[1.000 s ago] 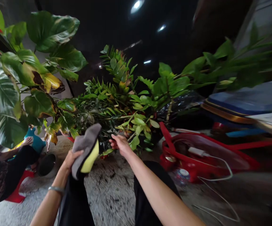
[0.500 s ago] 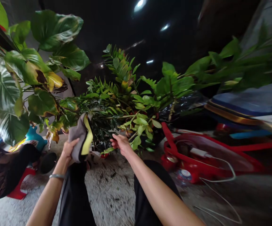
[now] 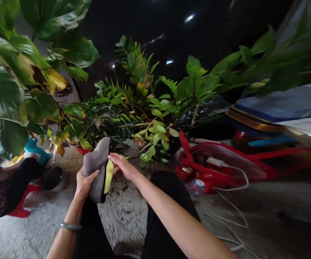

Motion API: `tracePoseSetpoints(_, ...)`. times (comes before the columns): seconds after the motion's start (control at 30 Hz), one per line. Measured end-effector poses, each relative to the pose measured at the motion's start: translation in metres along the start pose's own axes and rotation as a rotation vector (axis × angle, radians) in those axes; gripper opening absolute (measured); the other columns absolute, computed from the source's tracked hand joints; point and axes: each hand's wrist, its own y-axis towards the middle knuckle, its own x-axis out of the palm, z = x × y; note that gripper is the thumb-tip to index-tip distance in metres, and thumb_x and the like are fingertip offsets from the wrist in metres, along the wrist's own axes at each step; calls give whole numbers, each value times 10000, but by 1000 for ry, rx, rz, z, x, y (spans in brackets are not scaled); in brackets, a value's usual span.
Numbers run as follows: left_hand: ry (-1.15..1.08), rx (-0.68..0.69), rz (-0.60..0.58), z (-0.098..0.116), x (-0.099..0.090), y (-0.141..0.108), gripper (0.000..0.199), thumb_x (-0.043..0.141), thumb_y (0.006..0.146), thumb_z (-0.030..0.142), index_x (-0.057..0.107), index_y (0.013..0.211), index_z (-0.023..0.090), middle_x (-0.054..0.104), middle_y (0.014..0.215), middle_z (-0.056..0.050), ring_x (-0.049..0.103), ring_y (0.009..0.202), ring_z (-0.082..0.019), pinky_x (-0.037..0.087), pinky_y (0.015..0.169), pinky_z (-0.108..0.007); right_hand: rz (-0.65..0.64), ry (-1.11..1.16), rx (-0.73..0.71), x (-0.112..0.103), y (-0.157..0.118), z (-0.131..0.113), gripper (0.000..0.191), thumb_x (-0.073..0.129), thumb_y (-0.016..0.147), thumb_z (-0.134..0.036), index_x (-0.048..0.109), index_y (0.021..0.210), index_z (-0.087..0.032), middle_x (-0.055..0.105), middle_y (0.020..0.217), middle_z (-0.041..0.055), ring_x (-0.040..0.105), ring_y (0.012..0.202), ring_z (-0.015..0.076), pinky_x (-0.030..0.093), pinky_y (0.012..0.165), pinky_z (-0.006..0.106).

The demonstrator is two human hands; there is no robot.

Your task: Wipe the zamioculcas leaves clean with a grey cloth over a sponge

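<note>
A soft grey piece with a black edge and a yellow-green strip, apparently folded cloth (image 3: 97, 162), is held up at the centre-left. My left hand (image 3: 84, 182) grips its lower left side, thumb across the front. At its right edge, my right hand (image 3: 121, 166) pinches the border near the yellow strip with the fingertips. Behind both hands stand green plants (image 3: 133, 108), and a small red pot (image 3: 80, 149) shows just beyond the cloth.
Large leaves (image 3: 3, 93) hang at the left. A person (image 3: 12, 187) sits on a red stool (image 3: 24, 203) beside a dark metal pot (image 3: 55, 178). At the right lie a red bag (image 3: 220, 176), a white cable (image 3: 233, 205) and a blue-edged stack (image 3: 268, 111).
The cloth has come lower and turned, showing more of its grey face. My right hand has moved left from the plants and taken its edge. The view has shifted slightly.
</note>
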Motion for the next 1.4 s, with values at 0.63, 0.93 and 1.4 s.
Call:
tracePoseSetpoints(0.63, -305, -258, -289, 21, 10, -38, 630, 982, 476, 275, 798, 1066, 151, 841, 991, -115, 789, 924, -336, 626, 825, -370, 377, 46, -113, 30, -8, 13, 97, 623, 609, -278, 572, 685, -249, 644, 614, -15, 601, 649, 200, 491, 599, 285)
tracePoseSetpoints(0.93, -375, -360, -380, 5, 25, -47, 581, 987, 465, 366, 766, 970, 181, 820, 947, -126, 786, 985, -393, 626, 914, -453, 590, -350, -379, 33, -2, 13, 182, 592, 746, -275, 457, 629, -309, 542, 617, 7, 516, 696, 228, 488, 719, 345)
tracePoseSetpoints(1.4, -254, -53, -114, 77, -15, -5, 423, 937, 411, 167, 800, 811, 177, 803, 759, -56, 730, 675, -259, 617, 679, -347, 634, -312, -444, -18, 23, -32, 315, 773, 821, -405, 690, 1060, -216, 690, 721, 20, 663, 732, 225, 569, 711, 327)
